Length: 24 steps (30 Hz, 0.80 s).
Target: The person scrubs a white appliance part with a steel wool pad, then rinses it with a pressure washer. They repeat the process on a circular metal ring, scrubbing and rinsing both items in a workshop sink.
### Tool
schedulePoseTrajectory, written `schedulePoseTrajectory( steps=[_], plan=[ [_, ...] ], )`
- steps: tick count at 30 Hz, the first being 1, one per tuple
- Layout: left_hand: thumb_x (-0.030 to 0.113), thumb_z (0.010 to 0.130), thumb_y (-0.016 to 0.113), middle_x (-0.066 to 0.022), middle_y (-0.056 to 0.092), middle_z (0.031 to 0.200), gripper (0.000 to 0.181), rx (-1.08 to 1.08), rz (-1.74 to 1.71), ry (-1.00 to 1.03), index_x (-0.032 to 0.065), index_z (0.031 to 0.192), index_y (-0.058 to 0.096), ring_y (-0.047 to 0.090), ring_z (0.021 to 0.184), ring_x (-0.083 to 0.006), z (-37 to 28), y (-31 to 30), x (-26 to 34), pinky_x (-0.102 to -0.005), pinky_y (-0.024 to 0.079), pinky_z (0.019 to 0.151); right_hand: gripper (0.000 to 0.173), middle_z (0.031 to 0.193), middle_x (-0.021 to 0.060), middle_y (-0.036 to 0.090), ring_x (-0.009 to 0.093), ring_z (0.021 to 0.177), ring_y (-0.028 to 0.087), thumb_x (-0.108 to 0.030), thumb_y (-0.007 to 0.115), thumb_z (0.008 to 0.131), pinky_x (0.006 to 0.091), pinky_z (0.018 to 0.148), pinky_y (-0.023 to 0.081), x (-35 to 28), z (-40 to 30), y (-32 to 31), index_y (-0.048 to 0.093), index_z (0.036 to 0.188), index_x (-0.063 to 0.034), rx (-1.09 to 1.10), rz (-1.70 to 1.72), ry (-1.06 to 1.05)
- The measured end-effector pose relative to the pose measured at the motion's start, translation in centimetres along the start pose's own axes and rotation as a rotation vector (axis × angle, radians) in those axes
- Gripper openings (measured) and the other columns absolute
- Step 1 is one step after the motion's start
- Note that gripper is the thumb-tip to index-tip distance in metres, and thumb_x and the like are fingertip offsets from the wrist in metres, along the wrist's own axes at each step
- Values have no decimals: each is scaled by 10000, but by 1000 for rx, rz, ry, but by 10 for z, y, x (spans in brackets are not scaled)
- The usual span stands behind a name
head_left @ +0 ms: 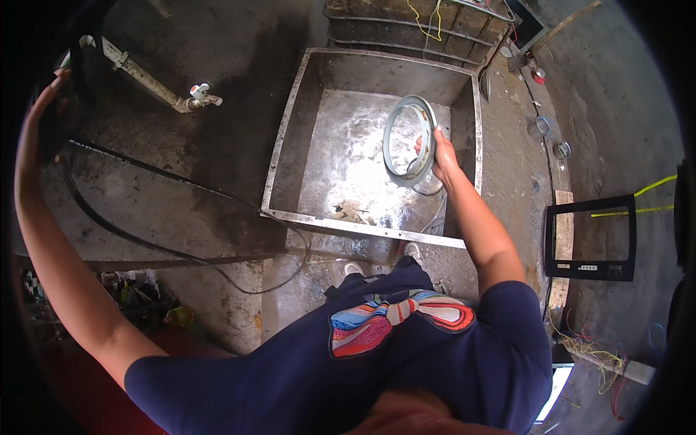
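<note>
My right hand (443,152) grips a pale grey ring (388,144), rimmed and stained brown on its inner side, above a large rectangular metal basin (375,157). A thin dark loop and a thin line show behind and below the ring. My left arm reaches far out to the upper left. At the dark rim of the picture my left hand (58,81) is raised beside something dark and a pale object; whether it holds either cannot be made out.
A white-handled tap (200,92) on a dirty pipe (147,79) stands left of the basin. A black hose (157,176) loops over the concrete slab. Beyond the basin is a metal-framed crate (413,27). A black rectangular frame (590,267) and small cans (563,149) lie to the right.
</note>
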<state>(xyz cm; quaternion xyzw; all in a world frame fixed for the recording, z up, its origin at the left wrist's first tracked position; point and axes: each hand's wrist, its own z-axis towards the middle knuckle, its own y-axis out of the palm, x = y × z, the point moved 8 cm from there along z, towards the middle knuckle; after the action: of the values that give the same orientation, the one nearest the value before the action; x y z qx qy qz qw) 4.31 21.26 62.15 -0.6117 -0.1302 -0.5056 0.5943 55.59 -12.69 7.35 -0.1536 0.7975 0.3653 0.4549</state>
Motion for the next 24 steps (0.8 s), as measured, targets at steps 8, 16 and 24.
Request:
schedulePoseTrajectory(
  steps=[8, 16, 24],
  plan=[
    [313, 522, 668, -78, 573, 996, 742, -287, -331, -216, -21, 1165, 510, 550, 920, -183, -176, 279, -56, -305, 444, 850, 547, 969, 182, 612, 292, 883, 619, -446, 324, 962, 428, 778, 497, 2, 66, -20, 514, 1095, 49, 64, 132, 73],
    [89, 579, 652, -79, 534, 1169, 706, -440, -502, -451, -4, 1251, 454, 505, 1061, -193, -267, 349, -76, -315, 388, 922, 534, 927, 198, 625, 308, 832, 627, -422, 324, 968, 414, 802, 502, -7, 107, -59, 492, 1110, 65, 179, 205, 53],
    [54, 591, 671, -61, 562, 1102, 606, -485, -324, -408, 3, 1175, 518, 504, 1023, -173, -300, 346, -52, -311, 388, 897, 456, 917, 169, 633, 284, 780, 641, -443, 373, 949, 431, 673, 527, -19, 142, -129, 464, 1125, -32, 285, 372, 16]
  ],
)
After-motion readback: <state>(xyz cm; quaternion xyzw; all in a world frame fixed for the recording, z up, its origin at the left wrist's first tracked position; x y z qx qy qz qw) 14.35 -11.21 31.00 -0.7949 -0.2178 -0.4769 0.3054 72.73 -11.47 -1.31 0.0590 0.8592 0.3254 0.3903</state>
